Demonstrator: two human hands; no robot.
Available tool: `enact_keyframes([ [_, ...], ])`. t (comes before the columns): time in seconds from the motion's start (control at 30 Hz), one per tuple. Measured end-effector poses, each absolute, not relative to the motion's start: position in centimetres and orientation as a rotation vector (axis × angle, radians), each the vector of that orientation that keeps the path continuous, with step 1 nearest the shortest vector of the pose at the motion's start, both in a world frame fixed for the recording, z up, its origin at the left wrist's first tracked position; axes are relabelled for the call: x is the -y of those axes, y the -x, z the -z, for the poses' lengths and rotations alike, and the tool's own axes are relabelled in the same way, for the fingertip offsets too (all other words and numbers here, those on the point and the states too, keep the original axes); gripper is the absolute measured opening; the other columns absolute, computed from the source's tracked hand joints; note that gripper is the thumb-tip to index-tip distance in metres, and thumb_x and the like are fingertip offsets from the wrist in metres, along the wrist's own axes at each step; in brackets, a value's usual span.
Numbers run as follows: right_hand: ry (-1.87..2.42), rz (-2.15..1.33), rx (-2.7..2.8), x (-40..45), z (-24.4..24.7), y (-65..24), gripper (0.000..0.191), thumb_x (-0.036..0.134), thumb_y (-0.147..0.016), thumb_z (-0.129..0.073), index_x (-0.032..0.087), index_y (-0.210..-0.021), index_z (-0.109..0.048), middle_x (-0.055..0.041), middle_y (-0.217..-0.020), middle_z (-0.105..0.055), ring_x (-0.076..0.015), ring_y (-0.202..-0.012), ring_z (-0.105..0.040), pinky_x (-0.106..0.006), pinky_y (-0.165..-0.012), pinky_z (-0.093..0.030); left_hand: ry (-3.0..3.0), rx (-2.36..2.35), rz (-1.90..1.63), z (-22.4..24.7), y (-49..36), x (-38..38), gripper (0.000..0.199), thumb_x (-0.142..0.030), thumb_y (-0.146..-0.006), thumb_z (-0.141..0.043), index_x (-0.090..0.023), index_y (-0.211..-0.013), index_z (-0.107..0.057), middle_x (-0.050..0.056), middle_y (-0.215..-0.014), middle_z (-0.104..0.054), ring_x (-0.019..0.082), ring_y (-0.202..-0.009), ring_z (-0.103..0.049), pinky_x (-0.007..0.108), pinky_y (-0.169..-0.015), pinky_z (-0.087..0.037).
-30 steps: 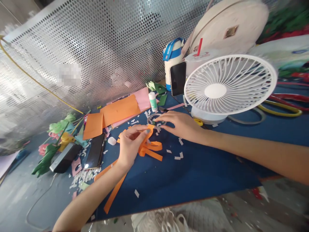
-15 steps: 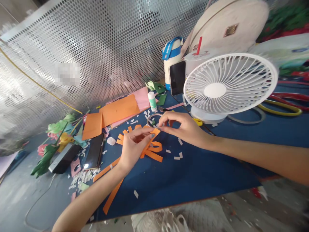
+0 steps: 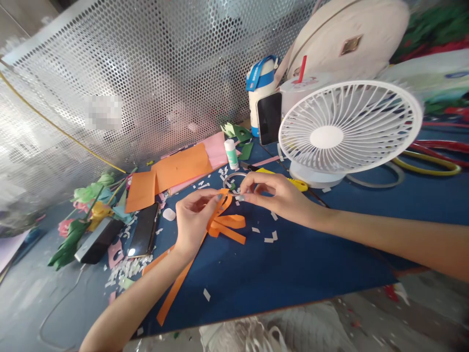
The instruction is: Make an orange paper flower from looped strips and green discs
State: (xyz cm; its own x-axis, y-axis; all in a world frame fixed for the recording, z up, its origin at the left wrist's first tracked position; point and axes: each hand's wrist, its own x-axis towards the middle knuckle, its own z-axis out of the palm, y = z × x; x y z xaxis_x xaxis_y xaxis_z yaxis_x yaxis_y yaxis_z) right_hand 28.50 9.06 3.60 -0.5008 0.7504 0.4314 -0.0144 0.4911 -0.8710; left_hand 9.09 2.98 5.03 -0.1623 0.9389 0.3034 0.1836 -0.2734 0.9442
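My left hand (image 3: 194,215) is closed in a pinch on an orange paper strip (image 3: 226,201), whose end curls back at the fingertips. It belongs to a bunch of orange strips (image 3: 229,227), some bent into loops, fanning out over the blue table. Just to the right, my right hand (image 3: 280,198) is also closed, thumb against finger, on a small white piece (image 3: 236,196) beside the strip's end. Behind the fingertips lies a pale ring (image 3: 229,179), partly covered. Past my right hand lies a yellow-handled cutter (image 3: 299,185). Longer orange strips (image 3: 176,288) run under my left forearm.
A white fan (image 3: 326,137) stands right, near a propped phone (image 3: 269,119) and a bottle (image 3: 253,110). A glue stick (image 3: 231,154), orange sheets (image 3: 183,167) and white scraps lie behind. To the left are another phone (image 3: 143,230), a grey box (image 3: 98,239) and paper flowers (image 3: 95,212).
My left hand has shifted slightly left, and the strip's end now curls into a loop. A white piece now shows at my right fingertips. Right arm barely moved.
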Motion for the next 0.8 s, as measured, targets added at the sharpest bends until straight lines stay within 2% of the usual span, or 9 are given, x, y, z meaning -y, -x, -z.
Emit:
enact_keyframes([
  [0.2, 0.668, -1.167, 1.816, -8.4, -3.5, -28.2, 0.018, 0.036, -0.084, -0.066, 0.019, -0.078, -0.065, 0.0007, -0.073, -0.057, -0.0115, -0.066, -0.049, -0.025, -0.059, -0.039, -1.409, -1.303, -1.328, -5.0, -9.7, -2.7, 0.014, -0.027, -0.077, -0.075, -0.017, -0.081, -0.068, 0.004, -0.077, -0.077, 0.018, -0.069, -0.075, 0.027, -0.069, -0.063],
  [0.43, 0.666, -1.217, 1.763, -7.9, -3.5, -28.1, 0.018, 0.035, -0.083, -0.067, 0.019, -0.076, -0.066, 0.0012, -0.07, -0.055, -0.011, -0.063, -0.045, -0.027, -0.056, -0.033, -1.494, -1.344, -1.236, -5.2, -10.3, -2.1, 0.008, -0.022, -0.08, -0.069, -0.019, -0.079, -0.061, 0.005, -0.08, -0.076, 0.022, -0.082, -0.077, 0.027, -0.072, -0.062],
  [0.63, 0.688, -1.242, 1.75, -8.0, -3.3, -28.1, 0.017, 0.034, -0.083, -0.066, 0.019, -0.077, -0.066, 0.0015, -0.069, -0.055, -0.0109, -0.063, -0.044, -0.027, -0.056, -0.032, -1.525, -1.305, -1.223, -5.0, -10.4, -1.8, 0.009, -0.02, -0.082, -0.065, -0.019, -0.091, -0.062, 0.007, -0.093, -0.077, 0.02, -0.08, -0.077, 0.027, -0.075, -0.063],
  [0.8, 0.699, -1.299, 1.712, -7.9, -3.3, -28.0, 0.02, 0.037, -0.082, -0.066, 0.019, -0.076, -0.064, 0.0004, -0.071, -0.058, -0.0112, -0.063, -0.045, -0.027, -0.055, -0.033, -1.55, -1.29, -1.235, -4.8, -10.3, -1.7, 0.012, -0.018, -0.084, -0.063, -0.017, -0.095, -0.065, 0.008, -0.1, -0.077, 0.02, -0.088, -0.077, 0.024, -0.076, -0.063],
])
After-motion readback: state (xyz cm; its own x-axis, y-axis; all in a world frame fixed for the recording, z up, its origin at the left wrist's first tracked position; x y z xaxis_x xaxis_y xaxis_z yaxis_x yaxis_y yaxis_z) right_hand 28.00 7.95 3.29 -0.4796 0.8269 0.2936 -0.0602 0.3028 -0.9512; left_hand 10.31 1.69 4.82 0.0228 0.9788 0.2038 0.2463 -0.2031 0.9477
